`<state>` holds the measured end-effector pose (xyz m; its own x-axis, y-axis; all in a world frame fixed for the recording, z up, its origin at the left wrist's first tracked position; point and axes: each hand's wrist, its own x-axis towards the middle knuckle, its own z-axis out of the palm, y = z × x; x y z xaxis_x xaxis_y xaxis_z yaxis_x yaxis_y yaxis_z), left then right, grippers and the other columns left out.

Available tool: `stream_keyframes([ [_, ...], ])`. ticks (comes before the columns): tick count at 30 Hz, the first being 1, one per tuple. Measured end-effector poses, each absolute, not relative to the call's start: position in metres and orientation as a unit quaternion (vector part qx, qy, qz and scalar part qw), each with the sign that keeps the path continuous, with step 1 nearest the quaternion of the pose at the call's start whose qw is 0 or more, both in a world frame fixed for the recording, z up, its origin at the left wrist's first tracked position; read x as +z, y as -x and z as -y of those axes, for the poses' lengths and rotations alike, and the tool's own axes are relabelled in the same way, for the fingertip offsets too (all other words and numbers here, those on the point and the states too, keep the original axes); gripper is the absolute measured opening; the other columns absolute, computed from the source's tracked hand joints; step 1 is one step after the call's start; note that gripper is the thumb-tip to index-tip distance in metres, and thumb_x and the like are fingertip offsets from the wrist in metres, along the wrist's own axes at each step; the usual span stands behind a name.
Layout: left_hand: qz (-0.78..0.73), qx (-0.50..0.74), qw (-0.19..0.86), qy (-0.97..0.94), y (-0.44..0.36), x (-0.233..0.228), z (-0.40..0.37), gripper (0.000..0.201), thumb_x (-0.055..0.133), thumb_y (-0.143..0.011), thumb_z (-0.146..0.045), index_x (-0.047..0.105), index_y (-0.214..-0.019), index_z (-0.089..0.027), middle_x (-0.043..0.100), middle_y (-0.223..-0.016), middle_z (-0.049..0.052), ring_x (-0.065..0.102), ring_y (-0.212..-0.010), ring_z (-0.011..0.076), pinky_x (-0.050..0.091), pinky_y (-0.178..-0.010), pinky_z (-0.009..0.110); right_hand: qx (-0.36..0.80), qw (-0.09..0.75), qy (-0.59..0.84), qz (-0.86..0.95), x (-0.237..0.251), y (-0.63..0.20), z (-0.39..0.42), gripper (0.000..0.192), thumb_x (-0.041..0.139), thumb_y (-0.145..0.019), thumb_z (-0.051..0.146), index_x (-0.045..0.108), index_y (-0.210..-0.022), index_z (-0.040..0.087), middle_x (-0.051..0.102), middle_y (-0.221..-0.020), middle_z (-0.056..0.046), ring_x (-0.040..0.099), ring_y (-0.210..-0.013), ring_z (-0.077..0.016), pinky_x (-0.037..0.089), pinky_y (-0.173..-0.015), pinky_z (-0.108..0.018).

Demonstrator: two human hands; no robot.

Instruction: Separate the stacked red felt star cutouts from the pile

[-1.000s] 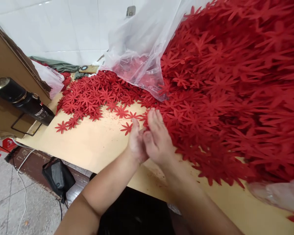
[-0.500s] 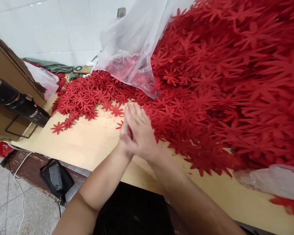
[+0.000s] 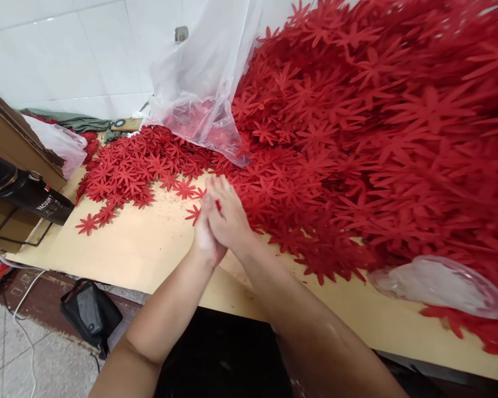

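Observation:
My left hand [image 3: 202, 235] and my right hand [image 3: 229, 214] are pressed palm to palm just above the tan table [image 3: 141, 249]. A sliver of a red flower cutout [image 3: 218, 205] shows between them; the rest is hidden by my palms. To the right rises a huge heap of red flower cutouts [image 3: 377, 127], its edge touching my right hand. A flatter spread of the same cutouts [image 3: 128, 166] lies to the left, and a single one [image 3: 193, 213] lies right by my left hand.
A clear plastic bag [image 3: 199, 83] slumps against the white tiled wall behind the heaps. A black vacuum flask [image 3: 29, 193] lies by a cardboard sheet [image 3: 8, 143] at the left. Crumpled clear plastic [image 3: 440, 284] sits at the right front. A black pouch [image 3: 89, 315] rests below the table edge.
My hands, a little apart a second ago with fingers spread, have closed flat against each other on a red cutout. The view has shifted right and up slightly.

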<state>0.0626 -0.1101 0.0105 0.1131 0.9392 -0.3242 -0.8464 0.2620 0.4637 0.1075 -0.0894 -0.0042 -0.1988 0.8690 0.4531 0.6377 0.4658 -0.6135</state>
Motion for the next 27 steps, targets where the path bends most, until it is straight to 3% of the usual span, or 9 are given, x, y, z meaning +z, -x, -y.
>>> stream_keyframes([
  [7,-0.251,0.593,0.763,-0.060,-0.044,0.000,0.097,0.064,0.027,-0.089,-0.065,0.069,-0.099,-0.018,0.067,-0.119,0.010,0.045,-0.135,0.0223,0.042,-0.106,0.038,0.143,0.412,0.503,0.746,-0.021,-0.105,0.108,0.070,0.018,-0.094,0.056,0.045,-0.140,0.009,0.041,-0.148,-0.018,0.029,-0.144,-0.0284,0.026,-0.115,-0.056],
  [12,-0.220,0.647,0.723,-0.105,-0.055,0.000,0.099,0.040,0.036,-0.095,-0.045,0.067,-0.108,-0.024,0.065,-0.125,0.001,0.045,-0.134,0.0154,0.041,-0.105,0.027,0.161,0.403,0.536,0.724,-0.011,-0.100,0.083,0.072,0.020,-0.094,0.057,0.044,-0.141,0.008,0.037,-0.152,-0.015,0.023,-0.146,-0.0289,0.022,-0.118,-0.052],
  [17,-0.350,0.533,0.769,-0.029,-0.066,0.014,0.100,0.038,0.040,-0.095,-0.042,0.067,-0.108,-0.017,0.070,-0.114,0.008,0.065,-0.107,0.0195,0.054,-0.087,0.029,0.160,0.467,0.578,0.650,-0.011,-0.127,0.049,0.070,0.018,-0.094,0.056,0.056,-0.129,0.009,0.053,-0.139,-0.017,0.038,-0.138,-0.0292,0.029,-0.115,-0.052],
  [21,-0.395,0.515,0.760,-0.030,-0.066,0.016,0.098,0.034,0.047,-0.092,-0.041,0.069,-0.103,-0.017,0.074,-0.093,0.007,0.070,-0.081,0.0161,0.056,-0.072,0.025,0.141,0.485,0.540,0.674,-0.007,-0.139,0.058,0.057,0.020,-0.096,0.051,0.066,-0.106,0.018,0.069,-0.110,-0.011,0.060,-0.110,-0.0240,0.046,-0.100,-0.044],
  [24,-0.411,0.519,0.749,-0.044,-0.068,0.010,0.098,0.032,0.050,-0.091,-0.040,0.070,-0.098,-0.016,0.073,-0.081,0.006,0.069,-0.070,0.0153,0.055,-0.066,0.024,0.123,0.458,0.536,0.698,-0.003,-0.142,0.066,0.054,0.022,-0.097,0.049,0.067,-0.094,0.020,0.071,-0.096,-0.010,0.063,-0.094,-0.0231,0.049,-0.089,-0.041],
  [27,-0.420,0.518,0.743,-0.061,-0.069,0.004,0.098,0.031,0.051,-0.091,-0.039,0.070,-0.095,-0.015,0.072,-0.071,0.005,0.067,-0.064,0.0146,0.055,-0.063,0.024,0.075,0.439,0.548,0.708,-0.002,-0.144,0.066,0.053,0.024,-0.096,0.049,0.067,-0.096,0.019,0.071,-0.097,-0.012,0.062,-0.093,-0.0250,0.047,-0.090,-0.043],
])
